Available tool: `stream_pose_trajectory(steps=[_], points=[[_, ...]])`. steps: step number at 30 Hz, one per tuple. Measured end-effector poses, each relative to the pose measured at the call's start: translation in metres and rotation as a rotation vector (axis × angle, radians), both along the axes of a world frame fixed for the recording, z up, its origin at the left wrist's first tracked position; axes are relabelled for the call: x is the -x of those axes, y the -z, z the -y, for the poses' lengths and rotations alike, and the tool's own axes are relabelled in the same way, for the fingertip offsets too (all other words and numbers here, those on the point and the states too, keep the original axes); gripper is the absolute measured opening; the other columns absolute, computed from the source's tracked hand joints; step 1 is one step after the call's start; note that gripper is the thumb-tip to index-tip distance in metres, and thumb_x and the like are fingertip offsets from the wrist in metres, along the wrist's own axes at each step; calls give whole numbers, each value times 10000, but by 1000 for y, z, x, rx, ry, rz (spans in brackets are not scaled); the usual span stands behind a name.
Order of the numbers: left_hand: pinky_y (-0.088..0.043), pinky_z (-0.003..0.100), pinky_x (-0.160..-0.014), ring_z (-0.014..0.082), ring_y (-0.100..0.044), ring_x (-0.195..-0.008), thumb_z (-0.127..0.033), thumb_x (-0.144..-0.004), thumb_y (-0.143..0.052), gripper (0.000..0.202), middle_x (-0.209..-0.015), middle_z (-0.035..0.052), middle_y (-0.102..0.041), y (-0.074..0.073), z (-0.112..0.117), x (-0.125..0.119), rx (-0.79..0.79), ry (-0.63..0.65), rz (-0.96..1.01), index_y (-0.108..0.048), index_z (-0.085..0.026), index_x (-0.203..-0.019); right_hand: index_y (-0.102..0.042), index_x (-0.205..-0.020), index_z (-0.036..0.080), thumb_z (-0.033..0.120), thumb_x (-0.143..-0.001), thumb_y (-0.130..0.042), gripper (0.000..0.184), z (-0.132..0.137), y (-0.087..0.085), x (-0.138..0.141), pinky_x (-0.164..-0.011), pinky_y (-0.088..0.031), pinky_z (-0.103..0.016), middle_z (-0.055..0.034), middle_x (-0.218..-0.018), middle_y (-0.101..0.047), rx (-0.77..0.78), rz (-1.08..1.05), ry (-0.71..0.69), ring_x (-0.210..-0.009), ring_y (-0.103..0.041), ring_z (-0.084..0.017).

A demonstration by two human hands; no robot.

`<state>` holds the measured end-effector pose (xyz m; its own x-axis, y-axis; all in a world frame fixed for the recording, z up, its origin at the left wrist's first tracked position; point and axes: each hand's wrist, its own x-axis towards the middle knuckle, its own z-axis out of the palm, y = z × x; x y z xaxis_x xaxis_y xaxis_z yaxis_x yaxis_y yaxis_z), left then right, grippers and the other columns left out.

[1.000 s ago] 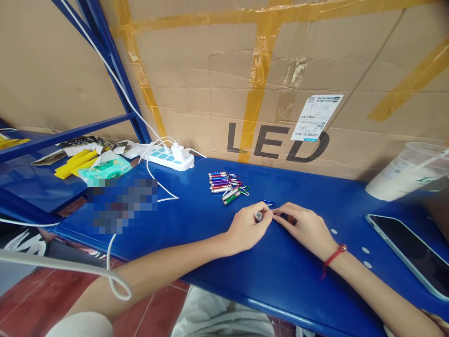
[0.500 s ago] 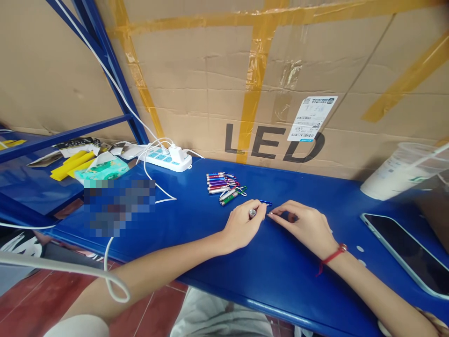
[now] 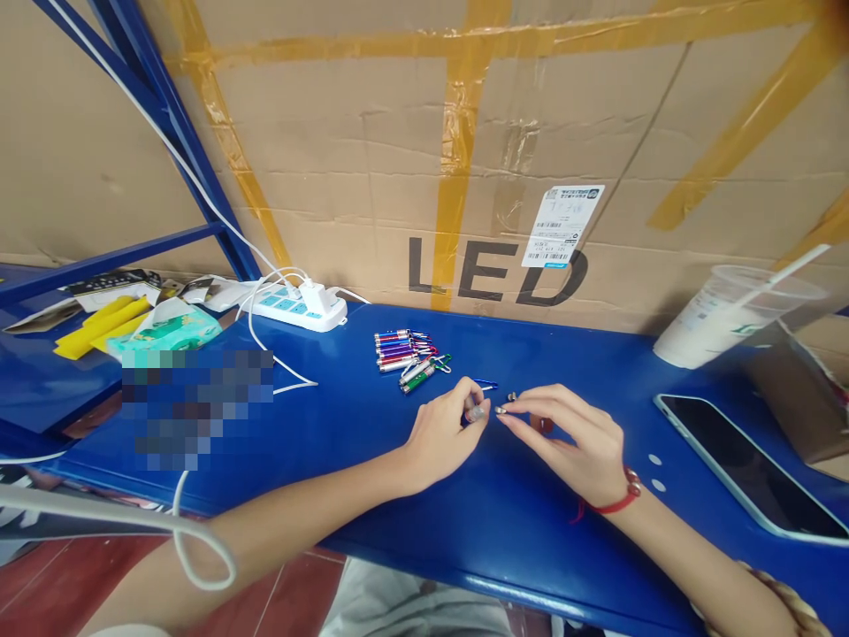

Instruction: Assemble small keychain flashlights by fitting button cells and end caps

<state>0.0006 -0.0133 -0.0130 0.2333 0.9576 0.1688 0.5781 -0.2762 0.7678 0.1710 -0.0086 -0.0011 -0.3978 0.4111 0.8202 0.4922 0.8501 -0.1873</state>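
Observation:
My left hand [image 3: 443, 432] rests on the blue table [image 3: 371, 442], fingers closed round a small blue keychain flashlight [image 3: 476, 410] whose silver end shows. My right hand [image 3: 574, 438], with a red cord at the wrist, pinches a tiny metal part [image 3: 502, 410] between thumb and forefinger, just right of the flashlight's end. A second tiny part [image 3: 511, 396] sits just above those fingertips. A bundle of several coloured keychain flashlights [image 3: 406, 351] lies a little beyond my left hand.
A taped cardboard box marked LED [image 3: 497, 177] stands along the table's back. A white power strip [image 3: 303, 306] with cables lies at the back left. A plastic cup with a straw [image 3: 726, 318] and a phone [image 3: 746, 460] are at the right. Small white discs [image 3: 655, 471] lie near my right wrist.
My right hand has lifted slightly and drawn a small metal part away from the flashlight's end. The view has shifted, so everything sits further left.

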Motion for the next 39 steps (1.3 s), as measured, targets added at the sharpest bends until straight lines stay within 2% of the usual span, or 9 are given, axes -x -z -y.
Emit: stream_pose_trajectory(steps=[2,8,13,18,24,27,31,35,39], points=[[-306,234,-566,129,-515,-632,-258,-844,-413,16,-706,-65,-537,0,0,1,-18,41,-39,-423,-253,-855,-635,-847,180,163,-765,-675,93,1,0,1,-524,-469,-182,-24,-794,-659,-32,48,-13,-518,-537,-49],[-310,250,-552,173,-584,-671,-207,-854,-356,99,-758,-40,-583,-4,0,2,-29,70,-156,-397,-257,-928,-640,-883,176,157,-785,-655,100,-2,4,2,-601,-495,-164,-28,-822,-676,-35,108,-35,-673,-623,-73],[-326,255,-556,187,-611,-709,-174,-831,-377,169,-811,-31,-612,-3,1,3,-25,118,-227,-382,-252,-980,-650,-904,179,161,-809,-626,99,-3,8,0,-609,-504,-176,-30,-832,-680,-4,137,-49,-698,-635,-83],[-330,251,-551,186,-616,-721,-150,-815,-377,199,-832,-26,-619,-4,0,4,-24,127,-251,-377,-252,-986,-665,-886,189,201,-821,-611,86,-3,8,0,-611,-516,-184,-40,-868,-677,27,168,-109,-720,-644,-93],[-350,257,-567,188,-607,-736,-85,-751,-397,275,-839,-17,-609,-3,-1,5,-37,145,-232,-388,-248,-972,-664,-863,188,212,-836,-585,87,-2,5,2,-608,-515,-186,-46,-884,-672,50,226,-103,-730,-645,-98],[-362,257,-583,180,-589,-723,-98,-772,-407,234,-797,-22,-586,0,-2,4,-41,155,-176,-395,-249,-950,-648,-887,198,224,-845,-577,86,-2,3,2,-574,-495,-177,-36,-878,-668,46,224,-91,-649,-618,-74],[-361,244,-582,138,-508,-620,-267,-888,-380,48,-692,-44,-501,4,-5,3,-50,138,13,-404,-239,-919,-610,-970,184,240,-838,-590,144,-4,2,-2,-485,-446,-168,-36,-890,-647,104,151,-13,-466,-494,-26],[-348,228,-587,111,-443,-598,-344,-895,-398,124,-658,-56,-444,6,-8,1,-34,97,183,-417,-223,-873,-617,-1003,197,236,-866,-537,164,-9,4,-5,-469,-429,-161,-18,-902,-637,148,166,154,-480,-510,-27],[-329,224,-563,97,-408,-556,-368,-901,-372,177,-618,-66,-406,5,-8,0,42,48,292,-427,-215,-832,-648,-1011,248,298,-849,-544,199,-15,13,-3,-418,-405,-159,6,-924,-622,308,331,237,-501,-544,-36]])
